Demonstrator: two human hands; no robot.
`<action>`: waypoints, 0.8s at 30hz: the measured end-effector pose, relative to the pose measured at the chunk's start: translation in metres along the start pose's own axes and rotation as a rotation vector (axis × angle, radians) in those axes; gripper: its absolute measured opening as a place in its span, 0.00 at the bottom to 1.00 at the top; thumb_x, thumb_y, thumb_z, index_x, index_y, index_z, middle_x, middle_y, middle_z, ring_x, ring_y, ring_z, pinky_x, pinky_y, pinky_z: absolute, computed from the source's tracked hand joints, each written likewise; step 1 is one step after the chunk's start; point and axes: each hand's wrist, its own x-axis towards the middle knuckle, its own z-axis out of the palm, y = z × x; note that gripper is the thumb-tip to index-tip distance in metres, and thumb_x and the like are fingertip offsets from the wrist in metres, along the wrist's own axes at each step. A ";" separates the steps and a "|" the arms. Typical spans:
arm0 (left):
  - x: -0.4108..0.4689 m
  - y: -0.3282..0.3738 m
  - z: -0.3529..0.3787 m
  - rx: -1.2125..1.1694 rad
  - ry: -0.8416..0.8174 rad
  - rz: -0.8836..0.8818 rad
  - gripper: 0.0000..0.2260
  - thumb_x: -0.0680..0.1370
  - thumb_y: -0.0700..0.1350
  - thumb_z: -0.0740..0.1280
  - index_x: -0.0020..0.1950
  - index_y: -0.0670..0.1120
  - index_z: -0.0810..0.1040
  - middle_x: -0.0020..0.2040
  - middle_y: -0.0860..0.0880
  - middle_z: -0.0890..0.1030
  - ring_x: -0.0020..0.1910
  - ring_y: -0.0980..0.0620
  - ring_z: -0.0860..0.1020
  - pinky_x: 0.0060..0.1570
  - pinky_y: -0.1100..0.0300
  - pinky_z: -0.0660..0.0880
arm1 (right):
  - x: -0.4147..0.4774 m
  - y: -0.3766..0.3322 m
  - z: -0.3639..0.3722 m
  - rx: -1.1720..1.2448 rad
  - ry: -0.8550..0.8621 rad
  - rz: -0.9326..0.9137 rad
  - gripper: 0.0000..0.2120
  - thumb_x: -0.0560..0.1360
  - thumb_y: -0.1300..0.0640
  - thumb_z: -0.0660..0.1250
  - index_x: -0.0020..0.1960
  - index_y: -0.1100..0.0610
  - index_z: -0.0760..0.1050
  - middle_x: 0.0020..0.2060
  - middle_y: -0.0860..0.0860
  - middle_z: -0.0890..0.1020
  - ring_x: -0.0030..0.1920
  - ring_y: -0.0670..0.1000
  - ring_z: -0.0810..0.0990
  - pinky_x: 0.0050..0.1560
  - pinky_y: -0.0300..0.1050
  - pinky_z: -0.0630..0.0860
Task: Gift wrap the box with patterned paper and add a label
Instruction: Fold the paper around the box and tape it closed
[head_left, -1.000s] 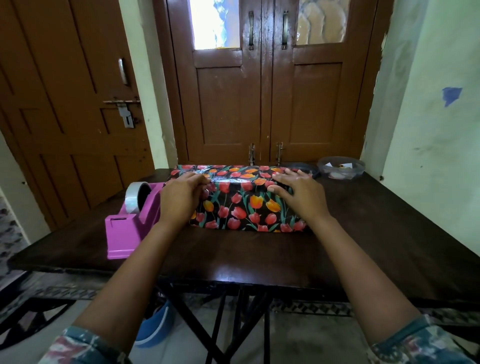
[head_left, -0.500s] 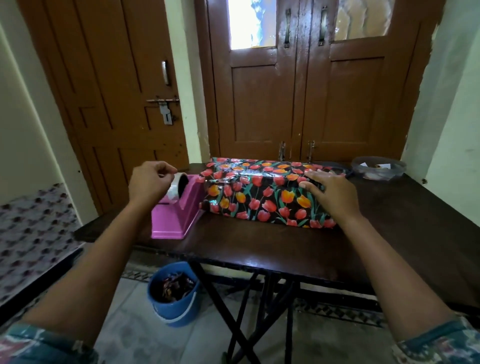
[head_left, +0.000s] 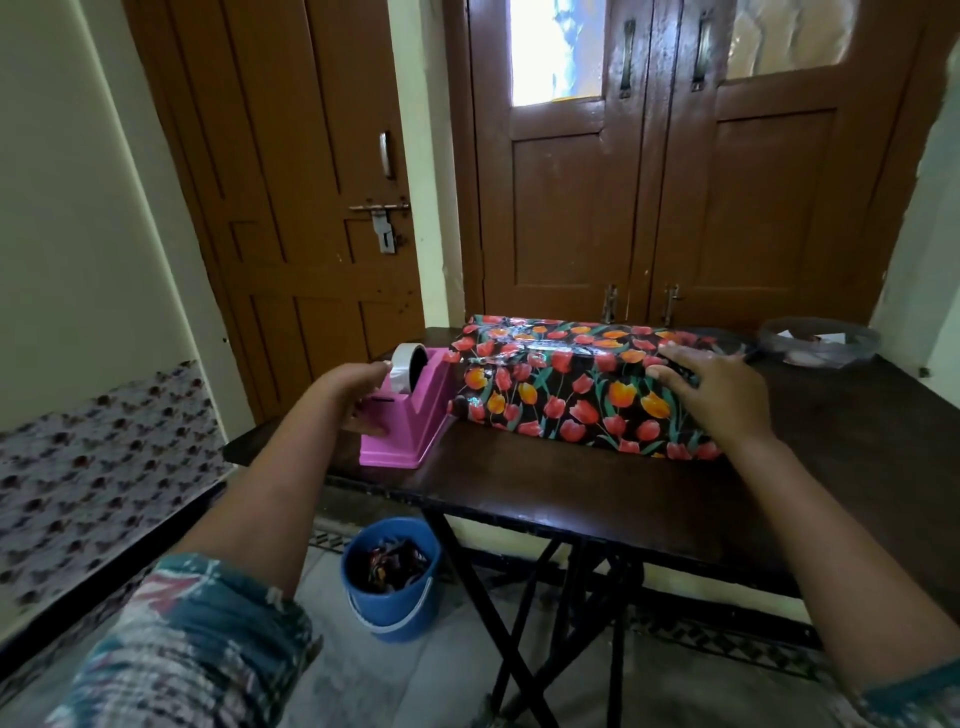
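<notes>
Box wrapped in glossy black paper printed with red and orange tulips (head_left: 582, 389) lies lengthwise on a dark wooden folding table (head_left: 571, 493), toward its 12 o'clock edge. The right hand (head_left: 719, 397) lies flat on the box's 3 o'clock end, fingers straight and spread. Just beside the box at 9 o'clock stands a pink plastic tape dispenser (head_left: 415, 421). The left hand (head_left: 350, 389) curls its fingers against the clear tape roll (head_left: 402, 364); whether it grips anything cannot be told. A blue plastic bucket (head_left: 392, 608) sits on the floor at 7 o'clock.
</notes>
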 end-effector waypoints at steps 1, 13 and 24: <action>-0.001 0.003 0.000 0.002 -0.005 -0.018 0.20 0.79 0.51 0.61 0.64 0.38 0.70 0.52 0.39 0.74 0.48 0.42 0.76 0.52 0.47 0.78 | 0.000 0.000 0.000 0.004 0.001 0.003 0.21 0.76 0.45 0.63 0.63 0.55 0.75 0.59 0.55 0.79 0.57 0.56 0.78 0.48 0.50 0.74; -0.011 0.012 -0.001 -0.293 -0.026 -0.037 0.19 0.79 0.53 0.60 0.62 0.41 0.74 0.67 0.40 0.70 0.66 0.36 0.67 0.56 0.29 0.68 | 0.001 -0.001 0.002 0.031 0.000 0.018 0.21 0.75 0.46 0.63 0.64 0.56 0.75 0.60 0.55 0.79 0.57 0.56 0.78 0.50 0.49 0.75; -0.021 -0.035 0.014 -0.667 0.146 0.136 0.05 0.78 0.43 0.64 0.50 0.41 0.75 0.50 0.46 0.76 0.50 0.47 0.74 0.57 0.41 0.74 | 0.002 0.000 0.004 0.034 0.006 0.007 0.22 0.75 0.46 0.63 0.63 0.57 0.75 0.58 0.57 0.79 0.54 0.58 0.80 0.47 0.51 0.76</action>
